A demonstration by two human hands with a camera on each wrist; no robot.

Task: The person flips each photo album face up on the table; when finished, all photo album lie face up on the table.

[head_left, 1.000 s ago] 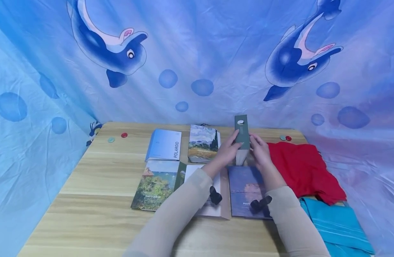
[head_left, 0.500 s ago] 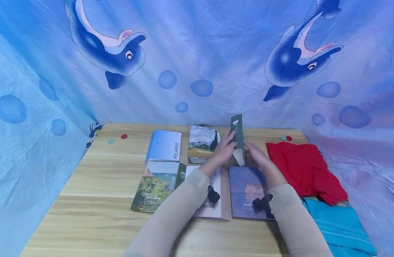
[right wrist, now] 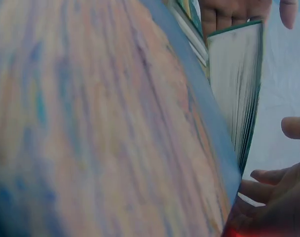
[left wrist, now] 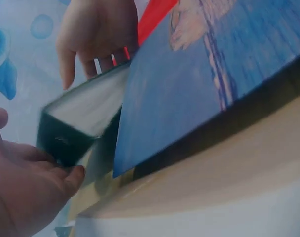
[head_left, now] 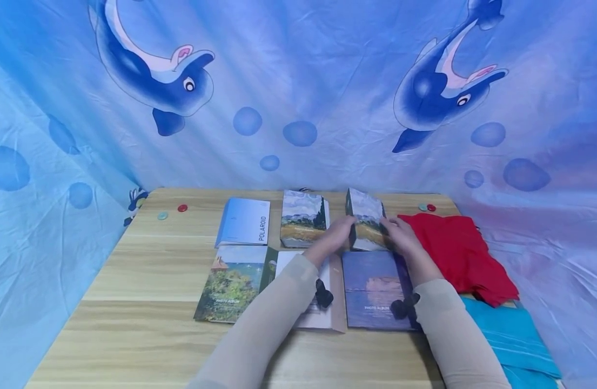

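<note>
A thick photo album (head_left: 367, 219) with a wheat-field painting on its cover and a green spine (left wrist: 66, 140) stands at the back right of the book group, leaning slightly. At its spine side is my left hand (head_left: 334, 236), fingers touching the spine and thumb apart. My right hand (head_left: 401, 235) is at the opposite edge with its fingers loosely extended; in the right wrist view its fingertips (right wrist: 263, 177) are close to the album's page side, contact unclear. In front lies a purple-blue photo album (head_left: 368, 283), cover up.
A matching wheat-field album (head_left: 303, 216), a blue POLAROID album (head_left: 247, 221), a garden-cover album (head_left: 235, 283) and a white-covered book (head_left: 322, 319) lie leftward. Red cloth (head_left: 456, 256) and turquoise cloth (head_left: 514, 337) are at right. Red and green discs (head_left: 182, 208) sit at the back.
The album has turned from showing its green spine to showing its painted front cover. Both hands have shifted along with it to either side.
</note>
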